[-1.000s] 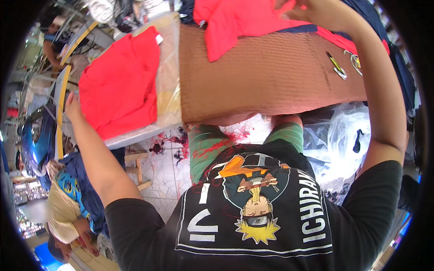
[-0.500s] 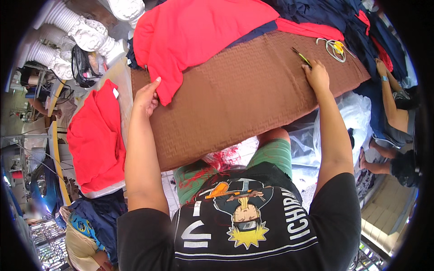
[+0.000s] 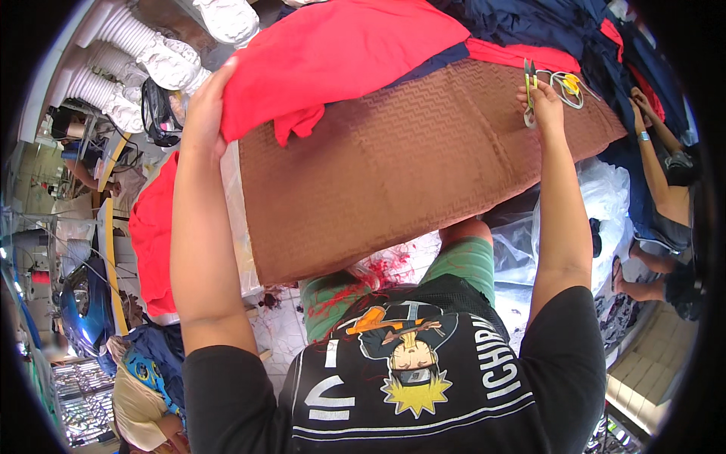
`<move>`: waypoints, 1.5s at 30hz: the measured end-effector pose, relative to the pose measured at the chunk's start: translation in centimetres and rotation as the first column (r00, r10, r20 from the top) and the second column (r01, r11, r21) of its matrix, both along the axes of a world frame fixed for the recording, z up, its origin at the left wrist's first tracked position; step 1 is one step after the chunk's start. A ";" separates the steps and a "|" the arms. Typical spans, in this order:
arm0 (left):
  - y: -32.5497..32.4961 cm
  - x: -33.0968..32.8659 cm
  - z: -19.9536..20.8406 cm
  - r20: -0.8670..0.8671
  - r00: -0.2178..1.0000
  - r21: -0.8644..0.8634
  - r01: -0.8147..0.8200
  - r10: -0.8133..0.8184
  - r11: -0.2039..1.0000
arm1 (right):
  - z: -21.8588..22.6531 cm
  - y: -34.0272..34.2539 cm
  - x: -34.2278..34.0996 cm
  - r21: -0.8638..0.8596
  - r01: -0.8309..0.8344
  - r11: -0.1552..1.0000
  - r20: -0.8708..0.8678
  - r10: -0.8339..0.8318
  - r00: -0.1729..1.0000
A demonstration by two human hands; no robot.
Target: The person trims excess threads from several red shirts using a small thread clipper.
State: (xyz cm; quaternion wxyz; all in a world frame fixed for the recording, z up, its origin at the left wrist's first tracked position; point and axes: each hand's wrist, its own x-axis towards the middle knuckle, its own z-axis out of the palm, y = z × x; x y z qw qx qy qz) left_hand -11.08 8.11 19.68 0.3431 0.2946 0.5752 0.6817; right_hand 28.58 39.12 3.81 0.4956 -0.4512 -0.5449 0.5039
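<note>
A red garment point(image 3: 340, 53) lies across the far part of a board covered in brown patterned cloth point(image 3: 393, 166), with navy cloth beneath it. My left hand point(image 3: 206, 110) grips the garment's left edge, its fingers partly hidden by the fabric. A loose red corner hangs over the brown cloth, right of that hand. Over the board's right side, my right hand point(image 3: 544, 110) holds thread snips point(image 3: 528, 72) with yellow-green handles, blades pointing away from me. Just beyond it lies a pale looped cord with a yellow piece point(image 3: 569, 82).
Another red garment point(image 3: 155, 242) lies at the left, partly behind my forearm. White ornate columns point(image 3: 162, 60) stand far left by a black bag point(image 3: 157, 113). Navy cloth point(image 3: 529, 30) is heaped at the back right, where another person's hands point(image 3: 643, 106) are. Clear plastic point(image 3: 597, 197) bunches below the board's right end.
My left hand has moved up and left along the red garment, shifting its near corner away from me. My right hand has risen slightly and turned the snips upright.
</note>
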 end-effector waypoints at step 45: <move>-20.2 -3.7 -16.6 0.347 0.862 -0.041 0.407 -0.369 0.912 | 4.6 -6.9 0.1 0.101 -0.390 0.915 0.551 0.275 0.788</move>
